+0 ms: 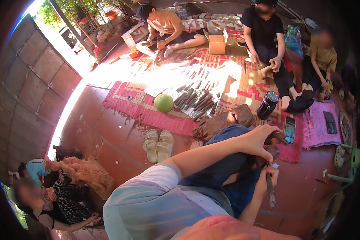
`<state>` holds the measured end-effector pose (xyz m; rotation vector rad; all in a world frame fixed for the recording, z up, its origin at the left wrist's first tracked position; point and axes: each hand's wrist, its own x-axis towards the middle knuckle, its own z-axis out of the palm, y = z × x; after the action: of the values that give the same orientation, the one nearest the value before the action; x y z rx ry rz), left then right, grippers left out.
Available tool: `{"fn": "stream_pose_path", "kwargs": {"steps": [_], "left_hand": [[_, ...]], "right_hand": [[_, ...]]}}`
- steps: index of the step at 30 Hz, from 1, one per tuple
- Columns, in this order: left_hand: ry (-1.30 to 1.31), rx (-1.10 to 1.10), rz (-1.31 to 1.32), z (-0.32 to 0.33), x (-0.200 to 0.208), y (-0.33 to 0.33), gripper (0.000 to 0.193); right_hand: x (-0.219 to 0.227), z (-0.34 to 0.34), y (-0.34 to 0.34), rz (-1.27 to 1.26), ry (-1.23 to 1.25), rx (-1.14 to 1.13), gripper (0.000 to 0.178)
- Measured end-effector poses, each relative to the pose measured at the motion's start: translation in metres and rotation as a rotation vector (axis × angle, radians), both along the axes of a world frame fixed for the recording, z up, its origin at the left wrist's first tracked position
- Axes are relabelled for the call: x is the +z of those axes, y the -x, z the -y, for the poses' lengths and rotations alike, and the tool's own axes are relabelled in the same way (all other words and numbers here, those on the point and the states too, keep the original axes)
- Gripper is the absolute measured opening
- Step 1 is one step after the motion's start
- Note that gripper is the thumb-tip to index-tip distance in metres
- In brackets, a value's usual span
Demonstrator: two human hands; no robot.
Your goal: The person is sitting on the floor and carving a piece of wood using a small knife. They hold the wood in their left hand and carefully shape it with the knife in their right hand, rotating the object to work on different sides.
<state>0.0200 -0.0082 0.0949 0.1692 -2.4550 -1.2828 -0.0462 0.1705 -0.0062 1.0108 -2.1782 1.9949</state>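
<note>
My left hand (261, 141) reaches across my raised knee, with thumb and fingers curved round a dark brown piece that looks like carved wood (273, 151). Just below it, my right hand (265, 178) is closed round a slim, stick-like hand tool (271, 193), its grey-brown end pointing down. The tool's upper end meets the underside of the piece near my left thumb; the exact contact is too small to make out. My blue-trousered leg and left hand hide part of the piece.
Ahead, a red patterned mat (148, 116) bears rows of wood-handled tools (196, 101), a green round fruit (163, 103), a black flask (267, 105) and a phone (289, 130). Pale sandals (158, 146) lie on the tiles. Several people sit around; a large wood carving (88, 174) stands left.
</note>
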Motion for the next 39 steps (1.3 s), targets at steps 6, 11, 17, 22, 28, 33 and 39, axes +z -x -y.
{"fn": "stream_pose_path", "kwargs": {"steps": [6, 11, 17, 22, 28, 33, 39], "left_hand": [[0.027, 0.175, 0.105, -0.008, 0.013, -0.017, 0.095], [0.167, 0.198, 0.263, -0.003, 0.034, -0.025, 0.092], [0.201, 0.188, 0.038, 0.001, 0.009, -0.013, 0.084], [0.104, 0.075, -0.105, 0.007, -0.013, 0.013, 0.081], [-0.032, 0.083, 0.01, -0.019, -0.002, 0.02, 0.075], [-0.119, 0.083, 0.164, -0.023, -0.01, 0.034, 0.078], [-0.236, 0.002, 0.151, -0.025, -0.012, 0.033, 0.082]], "right_hand": [[0.009, -0.001, 0.005, 0.06, -0.084, 0.051, 0.014], [0.004, 0.014, 0.003, -0.078, -0.046, 0.092, 0.015], [-0.007, 0.008, 0.004, -0.056, 0.104, 0.071, 0.015], [-0.008, 0.005, 0.01, -0.107, 0.093, 0.023, 0.019], [-0.018, -0.003, 0.009, -0.003, 0.128, -0.101, 0.009], [-0.025, -0.013, 0.014, 0.013, 0.212, -0.108, 0.01], [-0.02, -0.013, 0.008, 0.027, 0.172, -0.142, 0.013]]}}
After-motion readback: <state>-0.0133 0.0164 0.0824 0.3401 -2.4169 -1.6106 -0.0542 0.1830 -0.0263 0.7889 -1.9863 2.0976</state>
